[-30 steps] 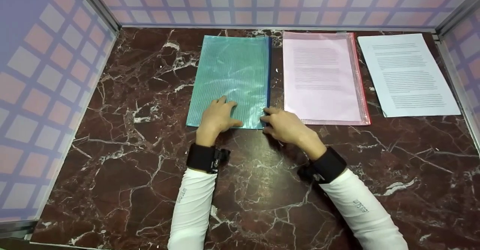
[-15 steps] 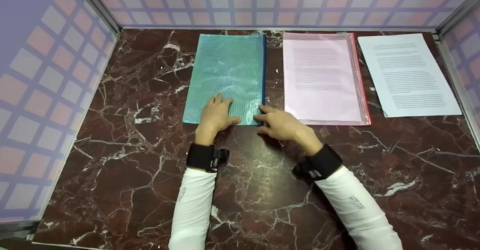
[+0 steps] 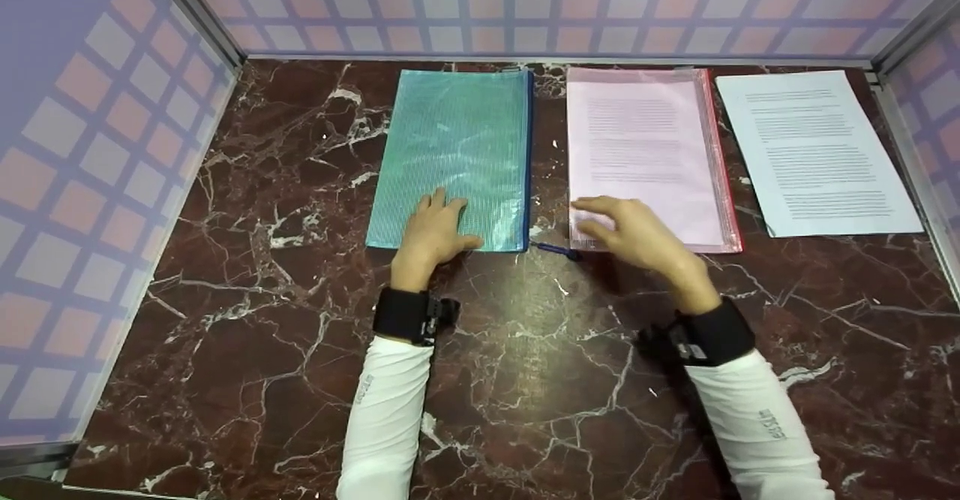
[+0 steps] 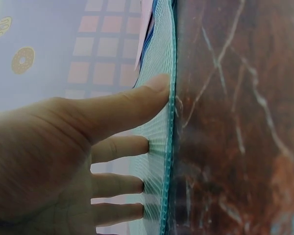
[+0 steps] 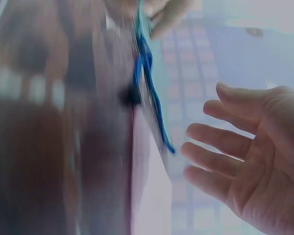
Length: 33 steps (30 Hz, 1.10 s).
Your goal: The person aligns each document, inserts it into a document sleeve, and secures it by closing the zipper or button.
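A green mesh zipper document bag (image 3: pixel 465 132) lies flat, its dark blue zipper edge (image 3: pixel 529 155) on the right. My left hand (image 3: pixel 431 233) rests on its lower part, fingers spread and thumb along the near edge; the left wrist view shows the fingers (image 4: pixel 120 186) on the mesh. A dark blue zipper pull (image 3: pixel 556 249) sticks out rightward from the bag's near right corner. Above the near left corner of a pink zipper document bag (image 3: pixel 637 132) hovers my right hand (image 3: pixel 634 231). Its relaxed fingers (image 5: pixel 215 137) hold nothing in the right wrist view.
Printed text shows through the pink bag, whose red zipper edge (image 3: pixel 721 162) is on the right. A stack of printed paper (image 3: pixel 821 151) lies at the far right. The marbled table (image 3: pixel 262 365) is bounded by checked panels (image 3: pixel 480 8) at the back and sides.
The green bag shifted slightly left and away, then stayed put. My right hand left its zipper edge and moved right, and the blue zipper pull came into view. The left hand barely moved.
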Motion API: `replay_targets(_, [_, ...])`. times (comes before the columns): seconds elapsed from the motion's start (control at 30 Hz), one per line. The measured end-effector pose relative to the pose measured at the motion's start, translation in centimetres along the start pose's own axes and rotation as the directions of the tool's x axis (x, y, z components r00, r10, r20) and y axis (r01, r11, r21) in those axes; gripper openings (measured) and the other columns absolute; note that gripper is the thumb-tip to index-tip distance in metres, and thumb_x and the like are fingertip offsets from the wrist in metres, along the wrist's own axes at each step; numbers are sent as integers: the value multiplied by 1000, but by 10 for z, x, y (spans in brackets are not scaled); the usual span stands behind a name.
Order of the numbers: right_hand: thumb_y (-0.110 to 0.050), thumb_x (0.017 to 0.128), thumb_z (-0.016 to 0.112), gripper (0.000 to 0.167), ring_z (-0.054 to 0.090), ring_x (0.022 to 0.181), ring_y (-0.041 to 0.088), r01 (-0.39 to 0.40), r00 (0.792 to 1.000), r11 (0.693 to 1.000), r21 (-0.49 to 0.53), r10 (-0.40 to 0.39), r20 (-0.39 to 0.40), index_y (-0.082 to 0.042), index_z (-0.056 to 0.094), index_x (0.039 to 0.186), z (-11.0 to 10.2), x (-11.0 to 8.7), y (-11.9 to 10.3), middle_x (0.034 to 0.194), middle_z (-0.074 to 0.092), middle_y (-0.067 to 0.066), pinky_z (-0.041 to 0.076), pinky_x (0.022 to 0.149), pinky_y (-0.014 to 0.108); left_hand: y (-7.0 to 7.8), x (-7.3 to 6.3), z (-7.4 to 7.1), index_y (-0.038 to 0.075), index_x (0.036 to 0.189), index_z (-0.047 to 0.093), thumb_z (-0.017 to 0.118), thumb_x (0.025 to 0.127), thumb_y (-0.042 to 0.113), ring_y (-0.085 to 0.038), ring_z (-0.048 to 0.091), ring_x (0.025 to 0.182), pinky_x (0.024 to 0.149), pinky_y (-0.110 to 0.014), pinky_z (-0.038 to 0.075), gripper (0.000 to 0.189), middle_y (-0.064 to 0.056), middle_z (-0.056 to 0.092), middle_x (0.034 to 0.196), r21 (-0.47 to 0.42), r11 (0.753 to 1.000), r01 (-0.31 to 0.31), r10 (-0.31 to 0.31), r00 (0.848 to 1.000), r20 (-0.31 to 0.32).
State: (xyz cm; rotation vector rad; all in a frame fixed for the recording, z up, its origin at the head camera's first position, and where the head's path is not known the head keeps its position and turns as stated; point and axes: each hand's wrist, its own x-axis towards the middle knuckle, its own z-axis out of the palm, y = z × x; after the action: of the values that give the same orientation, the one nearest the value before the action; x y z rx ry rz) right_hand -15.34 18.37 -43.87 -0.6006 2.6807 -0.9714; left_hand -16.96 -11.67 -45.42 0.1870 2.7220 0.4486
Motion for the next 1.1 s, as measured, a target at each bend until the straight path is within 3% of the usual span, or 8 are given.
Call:
replay_targets(0.27, [-19, 100, 57, 42, 54, 131, 43, -136, 972, 991, -19, 130, -195, -5, 54, 140, -50, -28, 50, 145, 53, 22, 38, 115, 57, 0, 1, 0, 14, 153, 37, 69, 90, 49, -44, 17, 152, 123, -57, 25, 79, -21, 17, 165, 9, 1000, -1, 1, 1000, 1])
replay_targets(0.37, [-19, 101, 55, 40, 68, 90, 35, -175, 946, 983, -54, 152, -288, -6, 55, 140, -66, -42, 73, 137, 59, 25, 55, 93, 42, 1, 1, 0, 14, 153, 37, 69, 90, 48, -44, 18, 152, 123, -58, 26, 79, -22, 18, 165, 8, 1000, -5, 5, 1000, -1])
replay_targets(0.4, [-18, 101, 55, 39, 66, 77, 31, -191, 931, 980, -65, 160, -327, -6, 56, 139, -70, -47, 81, 134, 61, 26, 56, 85, 36, 1, 1, -1, 14, 153, 37, 69, 90, 48, -44, 18, 152, 123, -58, 25, 79, -23, 18, 165, 5, 1000, -5, 5, 1000, -2])
replay_targets(0.5, [-13, 101, 52, 37, 50, 60, 29, -223, 889, 971, -92, 163, -428, -3, 58, 136, -80, -58, 104, 128, 63, 30, 49, 70, 38, 1, 1, -1, 14, 153, 37, 69, 90, 48, -44, 18, 152, 123, -59, 25, 79, -23, 18, 165, 2, 1000, -4, 4, 1000, -1])
replay_targets(0.6, [-5, 99, 48, 38, 54, 76, 38, -247, 854, 964, -103, 166, -494, -1, 58, 135, -89, -67, 125, 118, 65, 33, 47, 84, 54, 1, 0, 0, 14, 154, 36, 69, 90, 48, -45, 18, 152, 122, -59, 26, 79, -23, 18, 165, 6, 1000, -6, 6, 1000, 0])
replay_targets(0.7, [2, 95, 44, 43, 57, 92, 52, -258, 841, 959, -120, 162, -515, 1, 57, 135, -97, -77, 144, 115, 63, 36, 42, 90, 65, 0, 1, 1, 14, 153, 37, 68, 90, 48, -45, 18, 152, 122, -59, 27, 79, -23, 18, 165, 13, 1000, -11, 11, 1000, -1])
replay_targets(0.87, [7, 89, 47, 49, 48, 117, 63, -311, 847, 939, -146, 204, -490, 4, 53, 137, -105, -91, 170, 135, 51, 38, 38, 94, 70, 0, 1, 2, 14, 153, 37, 68, 90, 49, -45, 19, 151, 122, -58, 27, 78, -23, 19, 164, 18, 1000, -16, 16, 1000, 0])
replay_targets(1.1, [-20, 97, 62, 58, 35, 127, 66, -348, 912, 922, -172, 291, -289, 9, 41, 143, -111, -100, 191, 141, 37, 45, 29, 107, 72, 0, 1, 1, 14, 153, 38, 69, 90, 49, -46, 19, 151, 123, -58, 25, 79, -23, 18, 164, 17, 1000, -9, 9, 1000, 4])
